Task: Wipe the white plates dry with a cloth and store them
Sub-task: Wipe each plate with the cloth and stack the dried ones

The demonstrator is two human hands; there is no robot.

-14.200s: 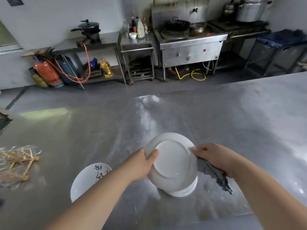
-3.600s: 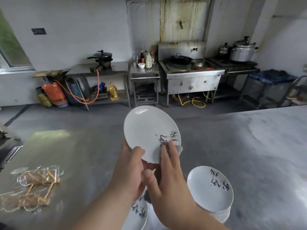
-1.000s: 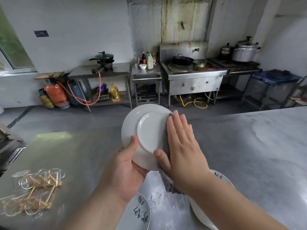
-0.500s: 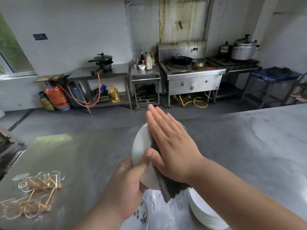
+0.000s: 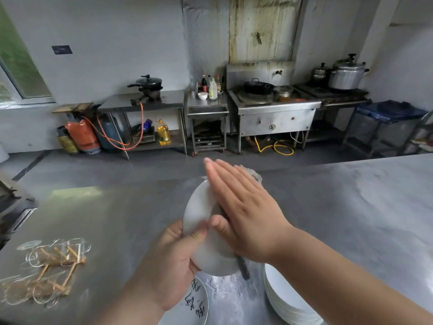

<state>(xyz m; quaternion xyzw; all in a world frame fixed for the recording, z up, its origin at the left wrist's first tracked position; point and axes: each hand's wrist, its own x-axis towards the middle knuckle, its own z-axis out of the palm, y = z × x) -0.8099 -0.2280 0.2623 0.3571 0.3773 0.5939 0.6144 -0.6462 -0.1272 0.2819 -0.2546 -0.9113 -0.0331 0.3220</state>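
**Drying a raised plate: flat palm over the cloth, rim pinched from below**

At the centre of the frame, the left hand (image 5: 173,261) is holding a white plate (image 5: 199,207) up on edge above the table (image 5: 351,207). Its grip is clamped on the plate's lower rim, with the thumb lying across the face nearest the camera. The fingers behind the plate are hidden.

The right hand (image 5: 246,214) is pressing a dark cloth (image 5: 243,269) flat against that same face. Its grip is apart, with the fingers straight and side by side. The cloth is showing only as a grey tuft beyond the fingertips and a dark tail hanging below the wrist.

Done well, the step is probably asking for the following:
- **Backing:** the hidden left fingers should be resisting the palm's push so the plate is not tipping away.
- **Coverage:** the cloth should be sweeping out to the rim, and the plate should be turning within the left grip, since the patch under the thumb is going unwiped.
- **Slip:** wet glaze is likely slippery, so the pinch should be staying firm during each turn.
- **Cloth tail:** it is hanging over a wet patch (image 5: 229,294) on the table and is best kept out of it.

A stack of white plates (image 5: 288,299) is sitting at the lower right. A plate with black brush characters (image 5: 194,306) is lying at the bottom centre, partly under the left forearm. Which pile is receiving dried plates cannot be told.
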